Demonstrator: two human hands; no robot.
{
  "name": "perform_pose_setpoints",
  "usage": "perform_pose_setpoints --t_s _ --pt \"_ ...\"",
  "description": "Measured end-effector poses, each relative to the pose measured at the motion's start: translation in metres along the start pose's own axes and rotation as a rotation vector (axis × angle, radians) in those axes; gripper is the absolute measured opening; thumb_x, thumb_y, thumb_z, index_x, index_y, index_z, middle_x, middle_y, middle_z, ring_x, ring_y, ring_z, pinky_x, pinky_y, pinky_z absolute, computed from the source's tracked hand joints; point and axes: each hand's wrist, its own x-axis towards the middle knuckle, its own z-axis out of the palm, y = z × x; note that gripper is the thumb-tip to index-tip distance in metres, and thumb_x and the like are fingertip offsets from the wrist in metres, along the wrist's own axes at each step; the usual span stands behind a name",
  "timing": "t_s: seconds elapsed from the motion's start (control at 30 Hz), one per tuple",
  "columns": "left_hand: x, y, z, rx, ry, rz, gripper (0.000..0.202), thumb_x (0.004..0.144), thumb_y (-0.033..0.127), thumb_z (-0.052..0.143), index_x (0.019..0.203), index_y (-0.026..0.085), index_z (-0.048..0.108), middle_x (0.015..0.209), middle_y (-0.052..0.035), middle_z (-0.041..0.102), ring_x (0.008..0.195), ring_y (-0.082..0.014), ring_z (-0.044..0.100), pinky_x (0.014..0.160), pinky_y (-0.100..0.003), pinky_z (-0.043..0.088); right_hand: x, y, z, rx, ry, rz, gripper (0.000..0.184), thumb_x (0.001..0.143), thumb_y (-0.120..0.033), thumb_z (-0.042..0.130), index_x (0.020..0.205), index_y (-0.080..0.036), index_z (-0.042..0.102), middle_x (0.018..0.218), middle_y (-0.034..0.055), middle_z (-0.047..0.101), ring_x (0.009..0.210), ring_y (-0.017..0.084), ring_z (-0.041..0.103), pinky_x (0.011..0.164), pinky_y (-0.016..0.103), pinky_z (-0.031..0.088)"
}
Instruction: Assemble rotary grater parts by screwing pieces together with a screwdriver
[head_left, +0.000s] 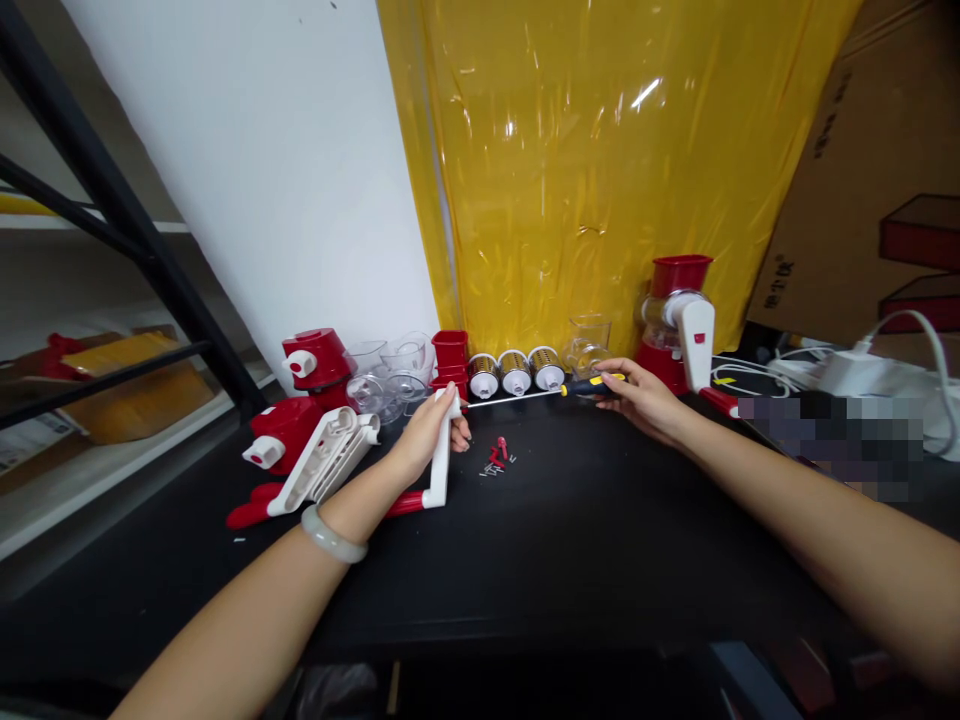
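Note:
My left hand [427,435] is closed around a white crank handle [441,455] with a red end, held upright on the black table [570,540]. My right hand [637,398] grips a screwdriver [592,384] with a black and yellow handle. Its long thin shaft runs left and its tip meets the top of the crank handle by my left fingers. A small heap of screws and red bits [496,458] lies on the table just right of my left hand. I wear a pale bangle on the left wrist.
White and red housing parts [319,455] lie left of my hand. Clear cups [390,375], a red cup [450,355], three metal drums [515,370] and an assembled red grater [679,315] line the yellow sheet. Cables and a white adapter [847,370] sit right; a black shelf frame [127,230] stands left.

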Motion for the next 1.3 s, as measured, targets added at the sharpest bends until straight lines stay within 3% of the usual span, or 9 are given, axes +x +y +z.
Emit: perform_pose_setpoints --t_s 0.3,0.53,0.67,0.8,1.0,1.3 --pt "-0.001 0.001 0.0 -0.001 0.007 0.001 0.054 0.083 0.071 0.066 0.085 0.018 0.054 0.058 -0.0005 0.065 0.044 -0.0128 0.06 0.046 -0.022 0.052 -0.004 -0.008 0.0 0.011 -0.075 0.012 0.041 0.07 -0.037 0.085 0.103 -0.027 0.064 0.101 0.0022 0.066 0.088 0.018 0.067 0.079 0.036 0.058" --pt "-0.001 0.001 0.001 0.009 0.007 -0.019 0.052 0.086 0.069 0.063 0.086 0.018 0.055 0.057 -0.0008 0.065 0.044 -0.0135 0.061 0.045 -0.022 0.051 0.001 -0.002 -0.001 -0.179 -0.009 -0.018 0.042 0.076 -0.058 0.074 0.099 -0.027 0.059 0.1 0.0022 0.067 0.079 0.019 0.069 0.07 0.036 0.056" --pt "-0.001 0.001 0.0 0.016 -0.002 -0.016 0.052 0.087 0.069 0.063 0.087 0.018 0.056 0.057 -0.0011 0.065 0.044 -0.0133 0.06 0.046 -0.022 0.051 0.005 0.004 -0.003 -0.308 0.021 -0.041 0.046 0.08 -0.071 0.062 0.094 -0.027 0.057 0.084 0.0016 0.066 0.069 0.02 0.067 0.066 0.037 0.055" --pt "-0.001 0.001 0.0 0.018 -0.008 -0.011 0.052 0.086 0.069 0.063 0.087 0.018 0.056 0.057 -0.0007 0.065 0.044 -0.0133 0.06 0.046 -0.022 0.051 0.006 0.007 -0.006 -0.397 0.011 -0.108 0.049 0.082 -0.074 0.059 0.092 -0.025 0.059 0.071 -0.0012 0.059 0.055 0.016 0.058 0.062 0.035 0.051" --pt "0.0 0.001 0.0 0.012 -0.001 -0.009 0.053 0.085 0.07 0.064 0.087 0.018 0.056 0.057 -0.0008 0.065 0.044 -0.0132 0.06 0.046 -0.022 0.052 0.004 0.004 -0.004 -0.3 -0.021 -0.086 0.055 0.072 -0.074 0.069 0.092 -0.024 0.06 0.082 -0.0007 0.061 0.058 0.012 0.055 0.057 0.03 0.05" --pt "-0.001 0.002 0.0 0.0 -0.004 0.005 0.052 0.086 0.07 0.063 0.086 0.018 0.055 0.058 -0.001 0.065 0.043 -0.0132 0.06 0.045 -0.022 0.051 0.004 0.003 -0.005 -0.082 0.0 -0.018 0.045 0.076 -0.053 0.079 0.108 -0.028 0.059 0.089 0.0016 0.068 0.073 0.018 0.069 0.07 0.038 0.059"
